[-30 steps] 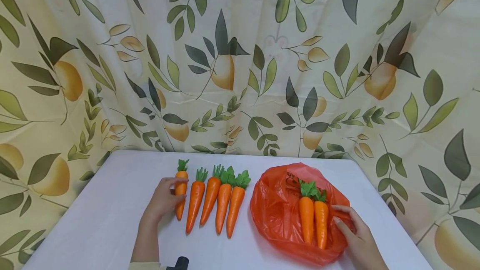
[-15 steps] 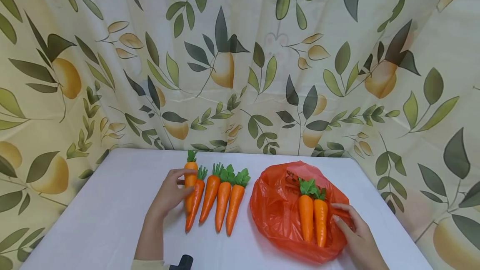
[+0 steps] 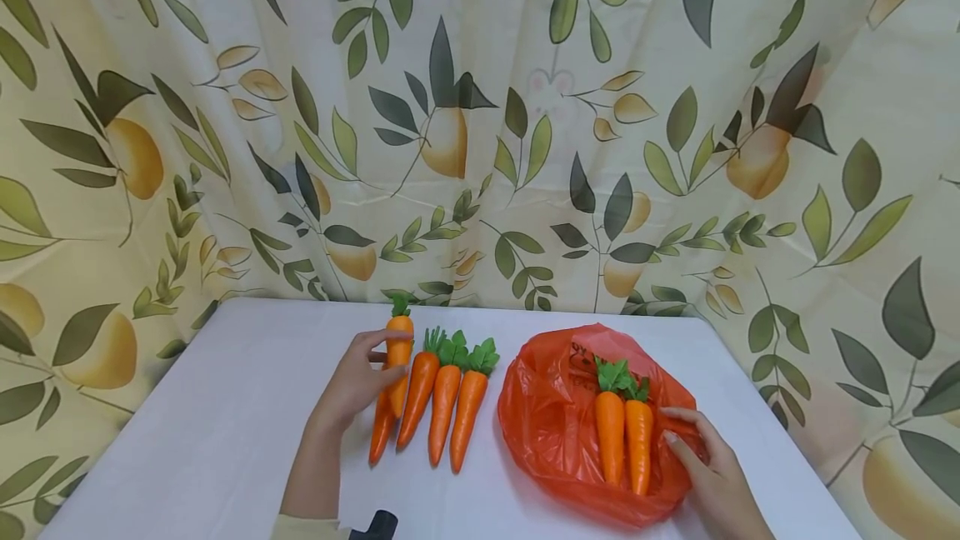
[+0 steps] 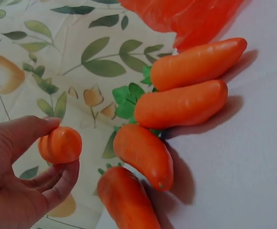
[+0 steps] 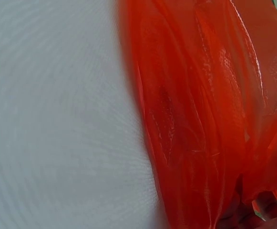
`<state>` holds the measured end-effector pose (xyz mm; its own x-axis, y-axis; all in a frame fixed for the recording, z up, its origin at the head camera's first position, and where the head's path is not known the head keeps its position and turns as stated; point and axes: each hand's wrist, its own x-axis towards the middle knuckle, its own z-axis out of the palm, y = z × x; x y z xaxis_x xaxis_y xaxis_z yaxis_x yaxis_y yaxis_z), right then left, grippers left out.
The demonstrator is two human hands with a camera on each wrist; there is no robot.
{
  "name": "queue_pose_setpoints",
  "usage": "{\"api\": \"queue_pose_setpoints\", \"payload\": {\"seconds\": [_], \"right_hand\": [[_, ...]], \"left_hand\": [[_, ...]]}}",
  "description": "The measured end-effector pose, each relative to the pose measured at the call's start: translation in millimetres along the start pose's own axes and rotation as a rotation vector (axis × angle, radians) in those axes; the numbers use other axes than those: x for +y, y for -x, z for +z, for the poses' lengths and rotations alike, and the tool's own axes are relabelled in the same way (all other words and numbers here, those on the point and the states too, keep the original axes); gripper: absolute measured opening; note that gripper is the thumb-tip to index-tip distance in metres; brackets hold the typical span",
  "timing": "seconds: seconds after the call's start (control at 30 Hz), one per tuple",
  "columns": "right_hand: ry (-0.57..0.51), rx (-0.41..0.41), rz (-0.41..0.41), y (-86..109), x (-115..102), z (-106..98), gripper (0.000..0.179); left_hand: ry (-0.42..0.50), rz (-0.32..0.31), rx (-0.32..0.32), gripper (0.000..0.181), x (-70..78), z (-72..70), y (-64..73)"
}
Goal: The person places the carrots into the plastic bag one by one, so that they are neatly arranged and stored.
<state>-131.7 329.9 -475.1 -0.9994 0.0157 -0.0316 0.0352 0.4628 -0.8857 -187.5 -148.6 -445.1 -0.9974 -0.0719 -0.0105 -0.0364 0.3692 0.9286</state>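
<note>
Thumb and fingers of my left hand [image 3: 354, 383] pinch an orange carrot [image 3: 400, 348] with a green top, raised over the leftmost of the carrots lying on the table. That leftmost carrot [image 3: 381, 433] is partly hidden behind it. In the left wrist view the held carrot [image 4: 64, 144] points its tip at the camera, apart from the others. On the right lies a crumpled red plastic bag [image 3: 540, 419], its mouth spread wide. Two carrots [image 3: 611, 436] rest side by side in it. My right hand [image 3: 714, 469] grips the bag's right edge, some fingers hidden behind the plastic.
Between the left hand and the bag, three more carrots [image 3: 446, 407] lie in a slanted row, leafy ends away from me. A white cloth covers the table [image 3: 195, 432]. Behind its far edge hangs a leaf-and-fruit patterned curtain [image 3: 517, 215].
The left hand has carried its carrot rightward and slightly up, from the left end of the row to over the neighbouring carrot. The right hand and bag stay in place.
</note>
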Motion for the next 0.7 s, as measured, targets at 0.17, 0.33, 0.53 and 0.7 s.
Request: {"api": "queue_pose_setpoints", "payload": {"seconds": [0.17,0.33,0.53,0.7], "right_hand": [[-0.018,-0.004,0.004,0.3,1,1,0.044],[0.002,0.002,-0.008,0.7,2,0,0.044],[0.011,0.005,-0.012,0.2,2,0,0.043],[-0.004,-0.003,-0.002,-0.3,0,0,0.043]], "left_hand": [[0.028,0.039,-0.015,0.039,10.0,4.4,2.4],[0.056,0.062,-0.043,0.038,19.6,11.9,4.8],[0.057,0.115,-0.062,0.040,31.0,24.4,4.7],[0.044,0.124,-0.101,0.040,39.4,34.1,5.4]]}}
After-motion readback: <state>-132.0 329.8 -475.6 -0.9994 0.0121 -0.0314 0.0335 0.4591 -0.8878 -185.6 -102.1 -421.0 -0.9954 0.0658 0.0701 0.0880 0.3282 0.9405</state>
